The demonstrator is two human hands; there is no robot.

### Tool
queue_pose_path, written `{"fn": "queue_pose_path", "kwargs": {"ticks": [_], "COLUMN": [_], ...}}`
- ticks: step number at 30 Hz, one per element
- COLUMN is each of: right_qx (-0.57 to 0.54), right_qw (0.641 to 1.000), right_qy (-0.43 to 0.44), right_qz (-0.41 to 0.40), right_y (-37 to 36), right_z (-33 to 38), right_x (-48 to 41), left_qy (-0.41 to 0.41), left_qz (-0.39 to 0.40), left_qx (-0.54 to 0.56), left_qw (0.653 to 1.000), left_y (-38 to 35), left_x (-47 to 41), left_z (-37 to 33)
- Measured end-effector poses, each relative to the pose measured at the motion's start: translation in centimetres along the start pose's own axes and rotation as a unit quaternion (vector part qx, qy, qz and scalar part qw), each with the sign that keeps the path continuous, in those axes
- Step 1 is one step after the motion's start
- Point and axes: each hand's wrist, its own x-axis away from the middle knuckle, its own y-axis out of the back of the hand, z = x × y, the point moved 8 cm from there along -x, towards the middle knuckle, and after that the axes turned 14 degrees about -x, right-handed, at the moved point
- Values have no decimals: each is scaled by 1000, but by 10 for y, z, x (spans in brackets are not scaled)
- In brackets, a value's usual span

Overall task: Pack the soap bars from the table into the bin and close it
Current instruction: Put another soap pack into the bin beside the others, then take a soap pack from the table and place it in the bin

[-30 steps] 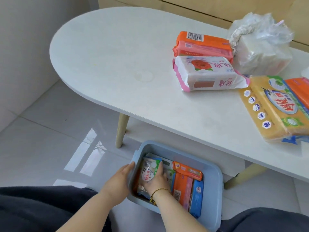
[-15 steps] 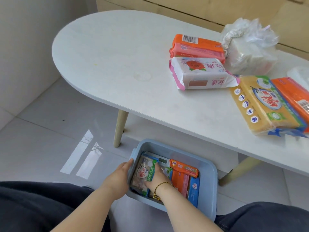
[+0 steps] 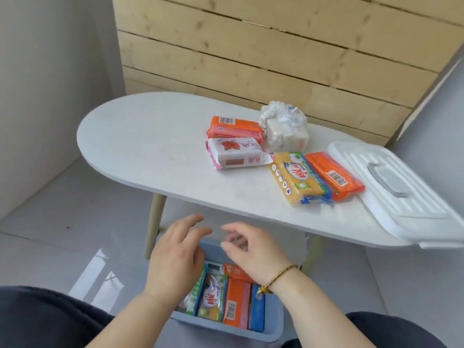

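A blue bin [image 3: 273, 325] stands on the floor under the table's front edge, with several wrapped soap bars [image 3: 236, 305] upright inside. My left hand [image 3: 175, 257] and my right hand [image 3: 251, 249] hover just above the bin, both empty with fingers spread. On the white oval table [image 3: 150, 141] lie an orange soap pack [image 3: 236, 128], a white and pink pack [image 3: 236, 153], a yellow pack [image 3: 298, 178], a second orange pack [image 3: 334, 175] and a clear bag of white bars [image 3: 286, 130]. The bin's white lid [image 3: 406, 197] rests on the table's right end.
A wooden slat wall [image 3: 251, 46] rises behind the table. The table's pale legs [image 3: 155, 227] stand beside the bin. My dark-trousered knees flank the bin at the bottom of the view. Grey glossy tiles cover the floor.
Both hands have lifted out of the bin and let go of the soap pack they were pressing down. The view has tilted up, showing the lid and wall.
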Motion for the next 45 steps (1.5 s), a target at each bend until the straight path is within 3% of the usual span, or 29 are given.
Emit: {"fn": "queue_pose_path", "kwargs": {"ticks": [3,5,6,9,15,23,29,33,36,38,41,45], "right_qx": [-5,61,106,163,198,159,10,-63,-135,-120,-89,-72], "right_qw": [960,923,922,943,935,935,956,971,985,991,993,984], "right_qy": [153,140,87,-90,-202,-168,-35,25,61,64,37,-63], "right_qz": [-235,-353,-362,-276,-215,-268,-292,-227,-91,-10,64,151], "right_y": [84,129,143,154,146,146,135,113,82,58,22,-21], "right_z": [48,54,48,15,-8,-7,8,24,38,41,29,-16], "right_x": [26,30,20,-12,-40,-24,8,21,24,25,23,16], "left_qy": [-18,-6,4,22,21,29,48,130,208,241,252,216], "left_qz": [-32,-21,-6,38,58,90,81,116,155,179,215,273], "left_qx": [-33,-89,-110,-137,-117,-53,-15,9,50,53,25,-52], "left_qw": [999,996,994,990,991,994,995,985,964,952,943,936], "left_y": [14,15,13,6,-5,-15,-18,-31,-39,-43,-51,-64], "left_x": [-6,-11,-13,-15,-14,-12,0,10,20,28,40,52], "left_z": [-10,-6,-3,3,9,19,27,51,73,84,95,104]}}
